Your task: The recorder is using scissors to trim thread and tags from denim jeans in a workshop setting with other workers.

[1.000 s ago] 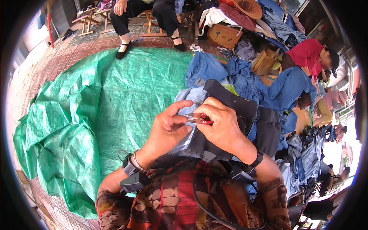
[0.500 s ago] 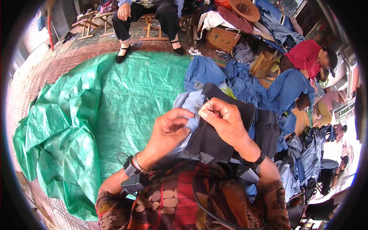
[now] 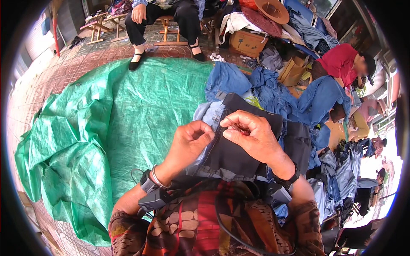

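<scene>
Over dark jeans (image 3: 226,158) lying in my lap, with a light-blue denim piece (image 3: 205,111) along their left, both of my hands work close together. My left hand (image 3: 192,141) is pinched, thumb to fingertips; anything between them is too small to make out. My right hand (image 3: 252,136) is curled round small red-handled thread snips (image 3: 242,129), mostly hidden in its palm, with thumb and forefinger reaching toward my left hand.
A green tarp (image 3: 141,106) covers the ground front-left. A seated person (image 3: 164,25) faces me beyond it. Denim piles (image 3: 273,89) and a cardboard box (image 3: 247,42) lie front-right. A person in red (image 3: 337,64) bends at the right, with others farther along.
The snips' blades, pointed between my hands earlier, are now tucked into my right hand. My left fingers have closed into a pinch, and my right fingertips have shifted over the dark jeans.
</scene>
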`<move>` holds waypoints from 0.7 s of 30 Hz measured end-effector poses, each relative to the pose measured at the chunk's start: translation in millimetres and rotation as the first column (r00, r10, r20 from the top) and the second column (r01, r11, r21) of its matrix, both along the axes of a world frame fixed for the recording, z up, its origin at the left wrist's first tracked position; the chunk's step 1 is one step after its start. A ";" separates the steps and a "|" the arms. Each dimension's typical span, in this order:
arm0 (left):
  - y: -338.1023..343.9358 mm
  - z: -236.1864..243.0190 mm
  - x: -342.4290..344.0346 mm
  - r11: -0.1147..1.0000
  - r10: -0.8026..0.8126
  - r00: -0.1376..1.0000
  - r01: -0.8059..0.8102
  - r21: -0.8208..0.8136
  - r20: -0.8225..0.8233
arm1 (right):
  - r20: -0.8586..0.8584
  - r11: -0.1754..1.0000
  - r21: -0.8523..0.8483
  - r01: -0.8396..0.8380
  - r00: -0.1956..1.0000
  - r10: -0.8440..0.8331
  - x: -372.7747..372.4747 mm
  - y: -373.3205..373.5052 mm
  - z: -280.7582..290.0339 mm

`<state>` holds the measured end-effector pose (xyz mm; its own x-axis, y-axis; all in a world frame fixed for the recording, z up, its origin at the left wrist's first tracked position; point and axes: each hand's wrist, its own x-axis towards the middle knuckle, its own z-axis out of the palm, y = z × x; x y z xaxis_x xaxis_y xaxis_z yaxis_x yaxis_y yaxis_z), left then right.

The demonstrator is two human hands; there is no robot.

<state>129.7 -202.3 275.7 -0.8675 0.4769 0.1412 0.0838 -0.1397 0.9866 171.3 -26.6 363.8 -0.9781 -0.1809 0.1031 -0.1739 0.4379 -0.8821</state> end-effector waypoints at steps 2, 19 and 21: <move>1.1 0.4 -1.7 0.981 -0.092 0.982 0.060 0.184 0.167 | 0.039 1.000 -0.024 -0.012 0.999 0.013 2.1 3.8 3.6; -5.8 8.7 0.4 0.934 -0.280 0.918 0.193 0.300 0.282 | -0.078 0.687 0.714 -0.139 0.958 0.275 -8.2 5.9 33.6; -6.3 8.1 0.6 0.936 -0.275 0.929 0.200 0.289 0.246 | -0.044 0.671 0.721 -0.173 0.955 0.294 -11.0 3.5 37.1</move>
